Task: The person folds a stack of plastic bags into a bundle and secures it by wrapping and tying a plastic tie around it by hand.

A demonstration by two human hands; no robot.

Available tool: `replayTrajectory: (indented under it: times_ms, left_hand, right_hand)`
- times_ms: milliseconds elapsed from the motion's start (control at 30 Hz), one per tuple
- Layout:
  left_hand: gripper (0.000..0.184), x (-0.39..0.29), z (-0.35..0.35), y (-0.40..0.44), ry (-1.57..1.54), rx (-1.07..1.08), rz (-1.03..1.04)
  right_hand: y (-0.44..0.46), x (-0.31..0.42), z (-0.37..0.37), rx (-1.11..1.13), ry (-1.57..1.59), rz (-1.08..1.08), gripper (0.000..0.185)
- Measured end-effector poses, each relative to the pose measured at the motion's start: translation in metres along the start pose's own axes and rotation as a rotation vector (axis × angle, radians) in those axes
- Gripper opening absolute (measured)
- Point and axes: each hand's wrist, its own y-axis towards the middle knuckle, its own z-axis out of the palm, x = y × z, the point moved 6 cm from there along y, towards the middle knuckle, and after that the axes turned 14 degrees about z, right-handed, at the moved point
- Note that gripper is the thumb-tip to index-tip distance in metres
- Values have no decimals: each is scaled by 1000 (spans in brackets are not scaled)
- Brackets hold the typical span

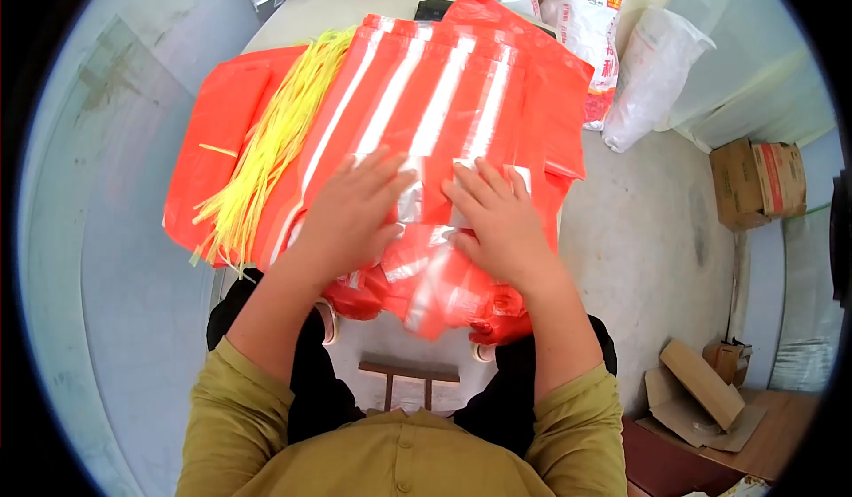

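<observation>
A stack of red plastic bags (417,98) with pale shiny stripes lies spread over the table, its near end crumpled and hanging over the front edge. My left hand (351,213) rests flat on the striped plastic, fingers spread. Beside it, my right hand (501,222) presses down on the same plastic, fingers also apart. Neither hand grasps anything. Left of the stack, a bundle of thin yellow plastic strips (275,133) lies across more folded red plastic (217,115).
Stuffed white sacks (581,31) stand behind the table (306,13), with a white plastic bag (657,71) at the right. A small black object (432,9) sits at the back. Cardboard boxes (757,182) and an opened carton (701,395) are farther right.
</observation>
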Motion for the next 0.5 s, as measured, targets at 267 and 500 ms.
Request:
replayTrajectory:
  times_ms: [267,500]
  left_hand:
    - [62,1,33,6,67,31,21]
    - [48,25,33,-8,168,-15,-47]
  right_hand:
    - [-3,-26,24,51,-35,12,59]
    - [-6,-60,10,75,-104,166,58]
